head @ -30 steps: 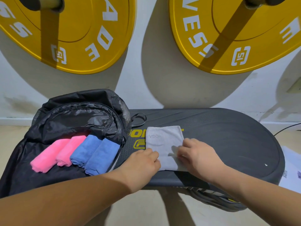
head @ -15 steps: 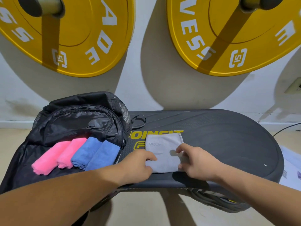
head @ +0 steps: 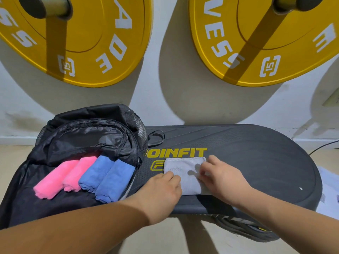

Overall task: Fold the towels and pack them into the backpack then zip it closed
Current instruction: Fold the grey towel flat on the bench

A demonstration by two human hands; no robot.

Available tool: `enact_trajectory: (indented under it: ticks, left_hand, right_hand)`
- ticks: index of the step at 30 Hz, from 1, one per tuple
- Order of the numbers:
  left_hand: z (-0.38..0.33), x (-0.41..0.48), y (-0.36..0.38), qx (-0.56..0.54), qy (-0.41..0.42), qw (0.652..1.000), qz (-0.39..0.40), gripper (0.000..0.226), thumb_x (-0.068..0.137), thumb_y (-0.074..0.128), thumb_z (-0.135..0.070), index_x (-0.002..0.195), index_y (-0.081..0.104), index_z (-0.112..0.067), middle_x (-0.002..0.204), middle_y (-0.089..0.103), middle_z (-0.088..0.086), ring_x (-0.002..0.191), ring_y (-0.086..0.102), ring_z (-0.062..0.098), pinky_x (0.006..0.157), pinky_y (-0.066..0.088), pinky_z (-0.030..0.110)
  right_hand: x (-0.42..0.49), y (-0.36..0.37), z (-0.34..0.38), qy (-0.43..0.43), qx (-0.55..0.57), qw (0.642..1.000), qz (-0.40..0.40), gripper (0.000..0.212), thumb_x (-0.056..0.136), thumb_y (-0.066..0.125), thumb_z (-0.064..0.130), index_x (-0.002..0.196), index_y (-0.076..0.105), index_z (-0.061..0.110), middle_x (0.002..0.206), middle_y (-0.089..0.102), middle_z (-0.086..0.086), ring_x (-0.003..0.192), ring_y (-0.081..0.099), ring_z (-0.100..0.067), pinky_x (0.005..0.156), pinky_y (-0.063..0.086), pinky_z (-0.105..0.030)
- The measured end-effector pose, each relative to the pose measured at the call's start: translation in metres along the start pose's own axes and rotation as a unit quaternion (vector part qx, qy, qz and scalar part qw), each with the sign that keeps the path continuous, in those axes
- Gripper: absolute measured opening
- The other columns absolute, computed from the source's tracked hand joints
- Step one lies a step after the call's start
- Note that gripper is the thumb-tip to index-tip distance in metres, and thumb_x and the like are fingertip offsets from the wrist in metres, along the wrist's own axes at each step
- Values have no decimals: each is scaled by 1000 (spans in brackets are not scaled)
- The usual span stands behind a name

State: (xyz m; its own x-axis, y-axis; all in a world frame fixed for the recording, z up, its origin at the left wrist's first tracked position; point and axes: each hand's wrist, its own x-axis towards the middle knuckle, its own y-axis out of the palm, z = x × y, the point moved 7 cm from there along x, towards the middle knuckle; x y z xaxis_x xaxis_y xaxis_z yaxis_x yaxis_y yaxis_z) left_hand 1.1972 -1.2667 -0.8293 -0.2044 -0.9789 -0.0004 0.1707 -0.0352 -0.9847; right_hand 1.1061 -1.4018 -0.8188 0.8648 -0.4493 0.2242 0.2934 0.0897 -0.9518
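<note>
Now working on a grey towel (head: 185, 180), flat on the black board (head: 256, 162), just under the yellow letters. Touching its left edge with the left hand (head: 161, 191), fingers bent, tips on the cloth; cannot tell if pinching or only pressing. Holding its right side with the right hand (head: 222, 180), fingers curled down on the cloth, thumb up by the top right corner. Can see an open black backpack (head: 88, 132) just left of the grey towel, at the left end of the board. Can see four rolled towels side by side in its open part: two pink towels (head: 60, 178) on the left, two blue towels (head: 108, 178) on the right, all touching. Can see two big yellow plates (head: 91, 43) up on the white wall (head: 174, 99) behind, with white letters on them.
</note>
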Motion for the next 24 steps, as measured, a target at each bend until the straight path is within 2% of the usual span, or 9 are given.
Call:
enact_trajectory:
  ticks: [3, 6, 9, 12, 14, 16, 19, 21, 24]
  left_hand:
    - [6, -1, 15, 17, -31, 999, 11, 42, 58, 73, -10, 99, 67, -11, 90, 59, 5, 80, 57, 25, 64, 56, 34]
    - [24, 3, 13, -29, -102, 994, 15, 51, 56, 83, -16, 104, 65, -17, 97, 60, -1, 86, 60, 21, 60, 55, 31]
    - [40, 3, 13, -149, -175, 972, 42, 41, 90, 60, -23, 130, 53, -23, 124, 51, 0, 117, 48, 24, 83, 55, 39]
    - [54, 3, 12, -245, -209, 946, 45, 43, 92, 55, -27, 135, 55, -25, 124, 58, -1, 120, 50, 23, 97, 48, 36]
    - [63, -2, 14, -325, -245, 911, 64, 36, 87, 58, -27, 122, 64, -26, 111, 66, -4, 103, 59, 20, 89, 49, 31]
    - [65, -9, 20, -431, -269, 856, 99, 29, 82, 57, -26, 107, 70, -29, 94, 68, -6, 82, 60, 14, 76, 51, 30]
    - [68, -12, 28, -471, -283, 829, 100, 21, 90, 55, -23, 102, 72, -26, 88, 68, -6, 64, 51, -2, 69, 46, 21]
    - [72, -9, 31, -462, -302, 831, 73, 18, 97, 54, -27, 103, 71, -26, 90, 63, -11, 70, 52, -2, 75, 44, 22]
    - [73, -2, 30, -446, -308, 838, 70, 22, 100, 53, -27, 110, 71, -20, 100, 63, -12, 85, 57, 3, 80, 44, 21]
  right_hand:
    - [-7, 0, 23, -156, -92, 983, -40, 32, 90, 57, 48, 77, 59, 19, 79, 52, 0, 65, 53, -24, 52, 43, -35]
    - [-9, 10, 15, -160, -123, 979, 6, 37, 76, 70, 52, 91, 59, 20, 85, 55, 0, 70, 53, -24, 56, 44, -35]
    - [-7, 15, -2, -76, -85, 992, 62, 37, 77, 70, 44, 108, 59, 24, 96, 58, 3, 85, 60, -25, 66, 48, -36]
    - [1, 11, -13, 61, 61, 985, 147, 41, 82, 65, 46, 119, 55, 33, 110, 63, 10, 102, 60, -19, 83, 50, -33]
    - [5, 11, -18, 139, 174, 953, 205, 32, 84, 71, 44, 108, 57, 29, 98, 65, 10, 88, 61, -14, 76, 50, -28]
    - [5, 14, -20, 184, 256, 917, 243, 21, 89, 70, 40, 97, 60, 24, 86, 65, 6, 74, 59, -12, 67, 49, -25]
    - [-2, 23, -22, 246, 270, 894, 258, 23, 96, 61, 42, 88, 58, 21, 76, 62, 0, 57, 58, -15, 49, 50, -27]
    - [-3, 22, -23, 259, 237, 904, 244, 27, 98, 57, 46, 84, 54, 23, 73, 58, 0, 49, 55, -16, 43, 47, -26]
    - [2, 21, -23, 266, 290, 895, 213, 15, 96, 62, 37, 100, 63, 23, 82, 60, -2, 62, 58, -19, 52, 53, -30]
